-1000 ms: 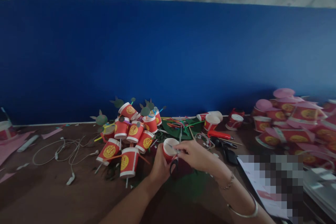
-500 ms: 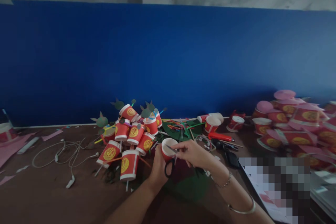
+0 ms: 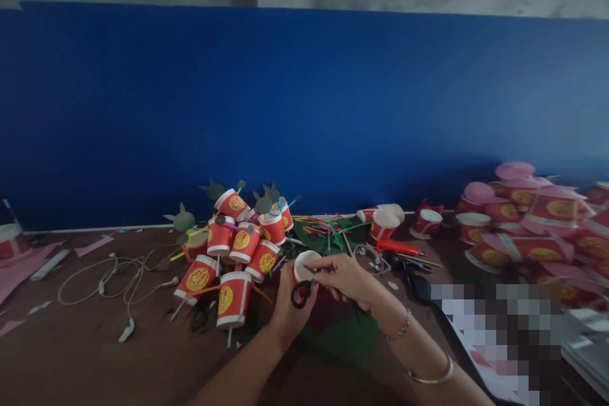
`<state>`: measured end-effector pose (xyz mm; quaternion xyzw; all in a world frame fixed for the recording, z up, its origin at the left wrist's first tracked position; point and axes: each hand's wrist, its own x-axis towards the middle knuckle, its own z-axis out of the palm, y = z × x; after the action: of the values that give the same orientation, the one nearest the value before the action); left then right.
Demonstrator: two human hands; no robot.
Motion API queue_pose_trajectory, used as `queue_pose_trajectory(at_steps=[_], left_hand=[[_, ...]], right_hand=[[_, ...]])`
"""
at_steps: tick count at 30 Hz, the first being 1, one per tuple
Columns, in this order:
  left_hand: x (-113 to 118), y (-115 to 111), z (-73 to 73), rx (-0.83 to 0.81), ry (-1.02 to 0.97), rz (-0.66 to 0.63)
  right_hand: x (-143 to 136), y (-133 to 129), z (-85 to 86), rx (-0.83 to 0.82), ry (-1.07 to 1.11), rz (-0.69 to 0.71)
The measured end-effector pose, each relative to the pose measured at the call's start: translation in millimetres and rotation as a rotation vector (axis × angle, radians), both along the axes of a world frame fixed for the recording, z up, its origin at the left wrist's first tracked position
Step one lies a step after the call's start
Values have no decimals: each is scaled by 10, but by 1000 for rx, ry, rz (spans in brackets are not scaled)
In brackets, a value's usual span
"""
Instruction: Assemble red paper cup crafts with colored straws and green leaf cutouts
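Observation:
Wrapped round a red and white paper cup (image 3: 302,263), my left hand (image 3: 288,301) keeps its open mouth turned up towards me. My right hand (image 3: 340,279) is closed on a pair of scissors (image 3: 301,295) with black finger loops. One blade points into the cup's mouth, and the loops hang in front of the cup. The rest of the scissors is hidden by my fingers. Left of my hands lies a heap of red cups (image 3: 234,300) with yellow emblems, sticks and green paper rabbit-like heads. Dark green paper (image 3: 342,336) lies beneath my hands.
White earphones (image 3: 127,330) lie tangled at the left, near pink paper (image 3: 23,269). Coloured strips (image 3: 328,227) sit behind my hands, with a red-handled tool (image 3: 399,247) to their right. Pink-topped cups (image 3: 556,206) are piled at the right. A blue panel (image 3: 304,114) borders the table's back.
The scissors have turned in my right hand, and their loops have shifted left and slightly up. My left hand still grips the cup, which has barely moved.

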<state>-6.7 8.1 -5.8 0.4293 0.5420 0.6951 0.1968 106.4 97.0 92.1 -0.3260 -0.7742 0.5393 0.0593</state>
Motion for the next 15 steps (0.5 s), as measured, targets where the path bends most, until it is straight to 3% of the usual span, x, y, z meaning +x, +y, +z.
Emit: queue_pose_trajectory(at_steps=[6,15], left_hand=[[-24,-7,-39,3,197,7],[-62,66,3,-117,67,177]], right_hand=[[55,27,22,147,-20,70],[451,255,317,124,-159,130]])
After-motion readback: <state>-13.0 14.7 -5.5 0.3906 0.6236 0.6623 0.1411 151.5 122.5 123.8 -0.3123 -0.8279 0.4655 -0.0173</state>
